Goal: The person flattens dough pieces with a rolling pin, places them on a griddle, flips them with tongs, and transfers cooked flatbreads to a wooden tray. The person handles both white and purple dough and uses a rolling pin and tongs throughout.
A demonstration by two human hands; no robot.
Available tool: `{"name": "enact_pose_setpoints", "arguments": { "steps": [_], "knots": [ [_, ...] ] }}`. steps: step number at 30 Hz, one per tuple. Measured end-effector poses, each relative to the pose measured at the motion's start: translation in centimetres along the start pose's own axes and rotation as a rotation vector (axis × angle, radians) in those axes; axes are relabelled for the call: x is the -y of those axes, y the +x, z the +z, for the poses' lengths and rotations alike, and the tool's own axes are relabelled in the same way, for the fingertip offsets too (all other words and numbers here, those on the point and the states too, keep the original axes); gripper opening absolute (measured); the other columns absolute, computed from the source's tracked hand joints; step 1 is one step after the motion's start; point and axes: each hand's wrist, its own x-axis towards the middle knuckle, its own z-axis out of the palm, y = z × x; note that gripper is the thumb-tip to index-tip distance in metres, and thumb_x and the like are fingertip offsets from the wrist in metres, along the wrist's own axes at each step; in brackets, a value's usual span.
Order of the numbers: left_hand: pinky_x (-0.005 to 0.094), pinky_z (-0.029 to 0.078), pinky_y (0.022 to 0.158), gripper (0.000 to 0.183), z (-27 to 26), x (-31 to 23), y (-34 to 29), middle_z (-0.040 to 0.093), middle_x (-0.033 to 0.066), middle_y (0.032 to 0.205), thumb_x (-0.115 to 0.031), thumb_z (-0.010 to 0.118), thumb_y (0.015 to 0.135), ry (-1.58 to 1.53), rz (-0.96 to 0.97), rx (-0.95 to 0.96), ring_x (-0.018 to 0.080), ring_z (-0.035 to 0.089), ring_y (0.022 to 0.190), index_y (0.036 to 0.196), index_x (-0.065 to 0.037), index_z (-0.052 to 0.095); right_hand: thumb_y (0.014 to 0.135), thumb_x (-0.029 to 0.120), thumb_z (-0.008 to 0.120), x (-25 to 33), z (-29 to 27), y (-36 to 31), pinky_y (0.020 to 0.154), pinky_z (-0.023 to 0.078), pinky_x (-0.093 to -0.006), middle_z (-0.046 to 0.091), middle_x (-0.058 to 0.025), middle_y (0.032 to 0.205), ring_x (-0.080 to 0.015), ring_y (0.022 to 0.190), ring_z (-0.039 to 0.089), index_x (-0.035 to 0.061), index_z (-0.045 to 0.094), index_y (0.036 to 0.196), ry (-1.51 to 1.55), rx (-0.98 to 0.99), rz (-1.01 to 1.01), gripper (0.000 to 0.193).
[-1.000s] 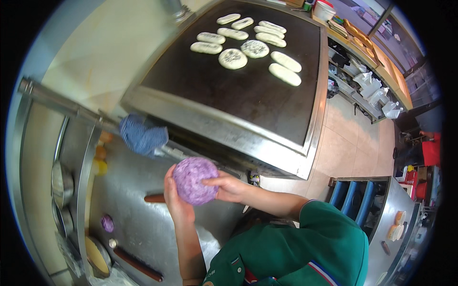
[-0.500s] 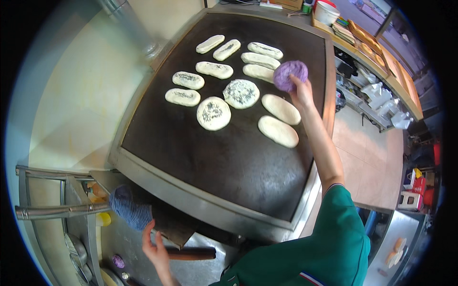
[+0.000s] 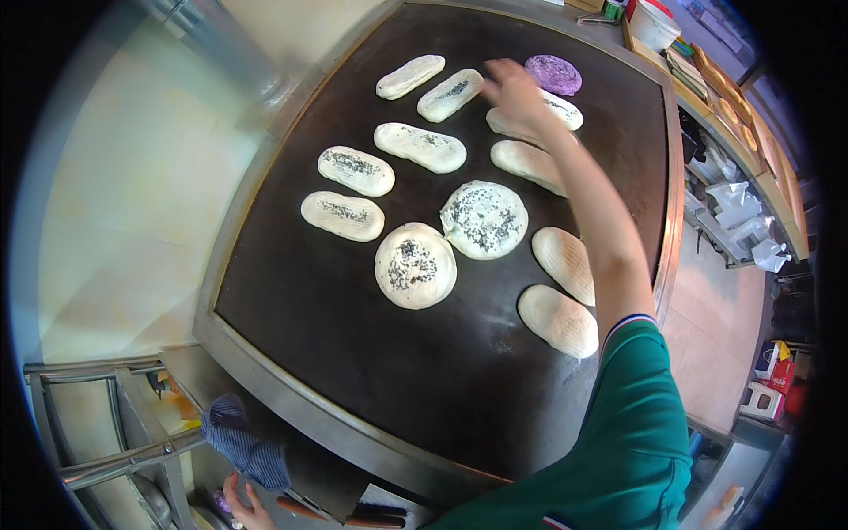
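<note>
My right hand (image 3: 516,91) reaches over the dark griddle (image 3: 353,344), slightly blurred, fingers apart and nothing in them. Its fingertips are beside a seeded oval dough piece (image 3: 450,95). To its right, near the far right edge of the plate, lies a purple round dough piece (image 3: 554,75). My forearm hides parts of the pale ovals on the right. Two seeded rounds (image 3: 485,220) lie in the middle, touching each other. At the lower left, my left hand (image 3: 247,508) is open below a blue striped cloth (image 3: 245,444), close to a small purple thing (image 3: 221,501).
Metal edging (image 3: 300,393) surrounds the griddle, with a metal pipe (image 3: 221,44) beyond its left side. A metal rack (image 3: 115,459) stands at lower left. On the right, a wooden-topped counter (image 3: 751,168) holds trays and a white bucket (image 3: 654,26), with plastic bags (image 3: 738,208) beneath.
My right hand has let go of the purple dough round, which now lies on the griddle, and has moved left of it. My left hand is lower in view. The whole view has shifted.
</note>
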Motion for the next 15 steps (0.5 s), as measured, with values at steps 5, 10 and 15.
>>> {"name": "enact_pose_setpoints", "arguments": {
  "steps": [5,10,15],
  "knots": [
    [0.0361,0.040,0.097,0.033,-4.5,15.8,-8.2,0.056,0.0153,0.118,-0.006,0.055,0.089,-0.099,-0.180,-0.136,0.0253,0.053,0.110,0.120,0.002,0.051,0.085,0.028,0.062,23.4,-7.9,-5.0,0.100,0.038,-0.0403,0.045,-0.0200,0.134,-0.0369,0.119,0.046,0.0051,0.047,0.130,0.554,0.518,-0.356,0.053],
    [0.0349,0.046,0.093,0.044,-3.8,24.6,-16.8,0.053,0.0151,0.126,-0.011,0.059,0.087,-0.252,-0.595,-0.285,0.0249,0.055,0.112,0.128,-0.003,0.046,0.083,0.021,0.064,37.5,-20.5,-11.7,0.096,0.042,-0.0413,0.049,-0.0190,0.129,-0.0368,0.115,0.050,0.0032,0.051,0.125,0.759,0.633,-0.623,0.047],
    [0.0347,0.046,0.086,0.042,-2.5,36.4,-16.1,0.064,0.0154,0.110,-0.029,0.067,0.082,-0.282,-0.807,-0.548,0.0254,0.061,0.100,0.113,-0.003,0.059,0.079,0.009,0.064,47.6,-25.3,-20.3,0.101,0.039,-0.0394,0.048,-0.0189,0.132,-0.0332,0.122,0.047,0.0009,0.056,0.120,0.978,1.001,-0.603,0.043]
  ]
}}
